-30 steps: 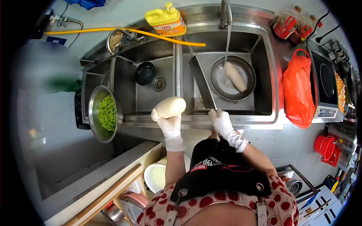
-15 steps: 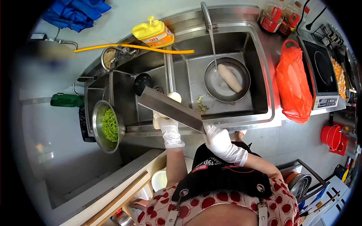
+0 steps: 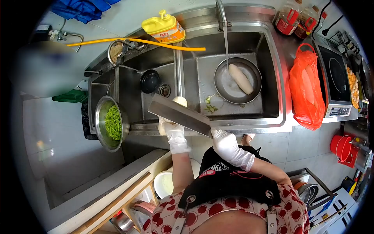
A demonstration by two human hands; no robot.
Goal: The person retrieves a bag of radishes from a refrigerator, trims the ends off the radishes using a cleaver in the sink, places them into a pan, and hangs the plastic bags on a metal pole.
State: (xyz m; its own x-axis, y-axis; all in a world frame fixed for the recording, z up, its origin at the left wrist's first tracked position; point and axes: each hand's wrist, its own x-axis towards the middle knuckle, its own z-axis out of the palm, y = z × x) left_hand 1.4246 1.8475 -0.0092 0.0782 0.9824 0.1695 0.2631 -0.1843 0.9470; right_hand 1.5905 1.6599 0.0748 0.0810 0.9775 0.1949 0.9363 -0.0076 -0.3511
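Note:
My right hand (image 3: pixel 226 145), in a white glove, is closed on the handle of a broad knife (image 3: pixel 179 115). The blade slants up and left, across the white radish (image 3: pixel 180 101) in my gloved left hand (image 3: pixel 174 134). Most of that radish is hidden behind the blade; its round end shows above it. Another pale radish (image 3: pixel 240 79) lies in a round metal pan (image 3: pixel 222 89) in the right sink basin, and water runs from the tap (image 3: pixel 221 17) into the pan. Green scraps (image 3: pixel 211 108) lie on the basin floor.
A metal bowl (image 3: pixel 99 137) of cut green vegetables sits at the left sink edge. A black bowl (image 3: pixel 150 81) is in the middle basin. Behind stand a yellow jug (image 3: pixel 163 28) and a yellow hose (image 3: pixel 148 43). A red bag (image 3: pixel 307 89) and a cooker (image 3: pixel 336 78) are on the right.
The knife has swung up from the right basin to lie across the radish in my left hand. The green scraps have come into clearer view. From half a second ago, the hands look nearly unchanged.

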